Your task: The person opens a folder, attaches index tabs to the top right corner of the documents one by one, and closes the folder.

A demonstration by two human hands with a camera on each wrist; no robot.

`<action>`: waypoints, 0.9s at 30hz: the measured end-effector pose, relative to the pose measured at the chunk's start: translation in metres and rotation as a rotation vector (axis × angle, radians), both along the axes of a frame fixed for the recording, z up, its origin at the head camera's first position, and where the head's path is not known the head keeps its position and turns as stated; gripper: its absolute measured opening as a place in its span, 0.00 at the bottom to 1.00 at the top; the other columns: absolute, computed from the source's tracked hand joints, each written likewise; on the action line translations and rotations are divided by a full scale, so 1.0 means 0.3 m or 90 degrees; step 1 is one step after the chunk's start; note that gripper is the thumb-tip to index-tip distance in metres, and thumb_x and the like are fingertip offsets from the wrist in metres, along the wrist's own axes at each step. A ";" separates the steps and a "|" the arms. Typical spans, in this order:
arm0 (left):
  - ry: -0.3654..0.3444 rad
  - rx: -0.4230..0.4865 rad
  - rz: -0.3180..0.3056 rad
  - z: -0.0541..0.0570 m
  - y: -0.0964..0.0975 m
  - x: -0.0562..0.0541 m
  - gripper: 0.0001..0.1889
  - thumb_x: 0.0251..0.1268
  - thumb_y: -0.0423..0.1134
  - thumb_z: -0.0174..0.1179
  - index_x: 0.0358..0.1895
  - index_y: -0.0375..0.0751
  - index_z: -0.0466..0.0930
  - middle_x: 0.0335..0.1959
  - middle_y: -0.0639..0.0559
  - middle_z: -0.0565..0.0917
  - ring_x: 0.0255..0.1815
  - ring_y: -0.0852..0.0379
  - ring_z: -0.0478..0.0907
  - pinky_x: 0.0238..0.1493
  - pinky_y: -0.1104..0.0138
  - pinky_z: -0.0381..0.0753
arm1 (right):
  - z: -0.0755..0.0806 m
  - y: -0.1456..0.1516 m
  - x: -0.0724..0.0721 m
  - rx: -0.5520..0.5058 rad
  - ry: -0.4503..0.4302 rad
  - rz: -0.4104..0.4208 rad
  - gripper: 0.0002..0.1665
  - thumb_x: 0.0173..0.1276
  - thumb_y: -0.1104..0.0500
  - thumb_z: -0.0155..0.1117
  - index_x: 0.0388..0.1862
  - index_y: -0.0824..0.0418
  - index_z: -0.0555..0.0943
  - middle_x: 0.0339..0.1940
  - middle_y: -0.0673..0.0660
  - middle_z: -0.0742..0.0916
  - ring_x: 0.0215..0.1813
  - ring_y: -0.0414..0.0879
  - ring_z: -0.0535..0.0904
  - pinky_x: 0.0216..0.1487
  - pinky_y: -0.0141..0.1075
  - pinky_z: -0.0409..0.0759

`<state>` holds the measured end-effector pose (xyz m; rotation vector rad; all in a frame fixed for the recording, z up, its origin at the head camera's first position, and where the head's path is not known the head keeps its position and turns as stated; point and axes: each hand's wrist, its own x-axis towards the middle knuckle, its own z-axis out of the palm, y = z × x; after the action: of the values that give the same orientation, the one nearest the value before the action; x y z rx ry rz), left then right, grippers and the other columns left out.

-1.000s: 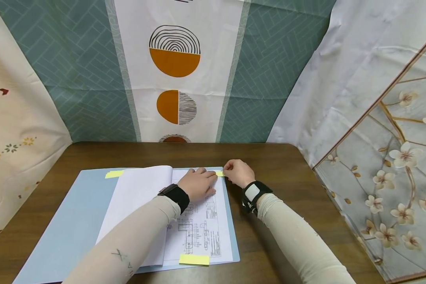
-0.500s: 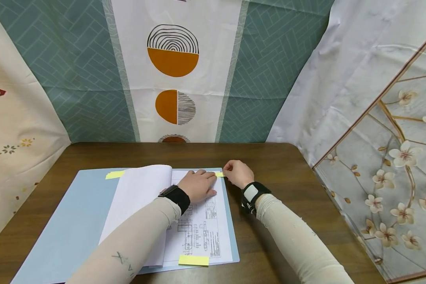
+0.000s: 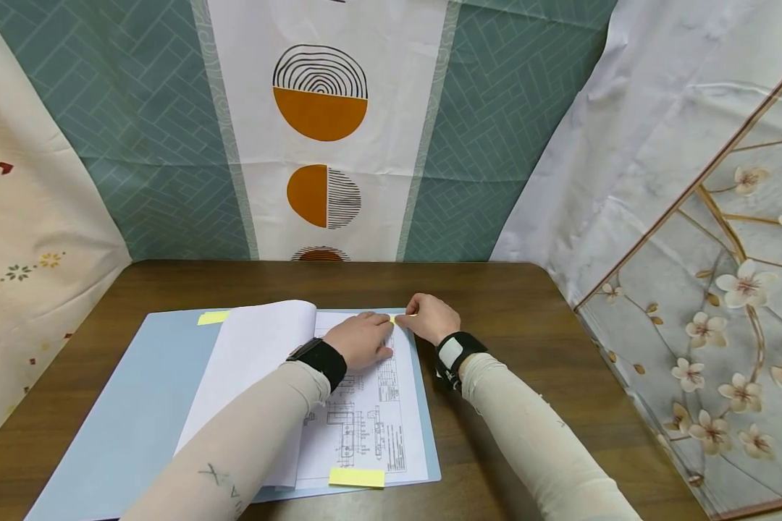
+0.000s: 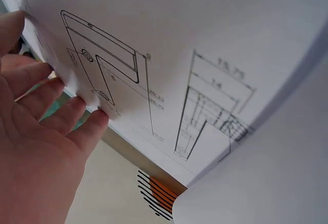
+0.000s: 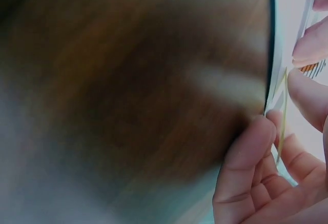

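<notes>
We are stretching our left forearm (image 3: 244, 438) and right forearm (image 3: 541, 441) forward in pale sleeves (image 3: 515, 401), angling both inward. Our left hand (image 3: 360, 340) is lying palm down, its fingers (image 4: 91, 129) extending with a slight bend. Just beside it, our right hand (image 3: 431, 319) is curling its fingers and pinching at the fingertips. Dark bands (image 3: 326, 363) are circling both wrists.

An open blue folder (image 3: 137, 405) lies flat, white pgs (image 3: 250, 362) folded over to the L & bowed up by the spine. On the R, a printed tech. drawing (image 3: 365, 427), w/ dimensioned outlines, lies under the fingers of the L hand (image 3: 360, 340). Thumb & fingers of the R hand (image 3: 432, 318) pinch a thin yellow strip (image 3: 392, 318) at the sheet's far R corner; a 2nd yellow strip (image 3: 357, 477) lies across its near edge.
</notes>
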<state>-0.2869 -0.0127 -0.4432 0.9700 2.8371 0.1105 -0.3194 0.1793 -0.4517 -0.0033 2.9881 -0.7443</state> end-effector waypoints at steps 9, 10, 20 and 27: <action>0.021 0.006 0.024 -0.003 -0.007 -0.003 0.25 0.80 0.47 0.69 0.73 0.41 0.82 0.76 0.43 0.79 0.78 0.42 0.75 0.76 0.48 0.75 | 0.003 -0.005 -0.001 0.007 0.001 -0.004 0.20 0.74 0.42 0.78 0.38 0.55 0.81 0.32 0.51 0.84 0.34 0.48 0.79 0.34 0.42 0.72; 0.023 0.005 0.024 -0.002 -0.007 -0.002 0.25 0.80 0.47 0.69 0.73 0.41 0.82 0.77 0.43 0.79 0.78 0.42 0.75 0.75 0.48 0.76 | 0.003 -0.004 -0.002 0.005 0.001 -0.005 0.20 0.74 0.43 0.78 0.39 0.55 0.81 0.33 0.51 0.84 0.34 0.48 0.79 0.35 0.42 0.72; 0.000 -0.003 0.040 0.019 -0.011 0.020 0.27 0.81 0.45 0.67 0.77 0.41 0.79 0.80 0.44 0.76 0.82 0.43 0.71 0.79 0.48 0.71 | -0.014 0.029 -0.012 -0.024 0.004 0.006 0.15 0.75 0.50 0.79 0.42 0.58 0.82 0.36 0.54 0.85 0.39 0.52 0.80 0.42 0.44 0.75; 0.012 -0.002 0.036 0.022 -0.022 0.032 0.25 0.82 0.45 0.66 0.75 0.41 0.80 0.78 0.43 0.77 0.81 0.42 0.71 0.79 0.49 0.71 | -0.102 0.074 -0.069 -0.030 0.032 0.015 0.16 0.74 0.50 0.79 0.42 0.59 0.83 0.36 0.56 0.85 0.38 0.54 0.79 0.41 0.47 0.78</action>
<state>-0.2774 -0.0192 -0.4366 0.8951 2.8816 0.1032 -0.3401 0.2016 -0.4823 -0.0614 3.0111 -0.8250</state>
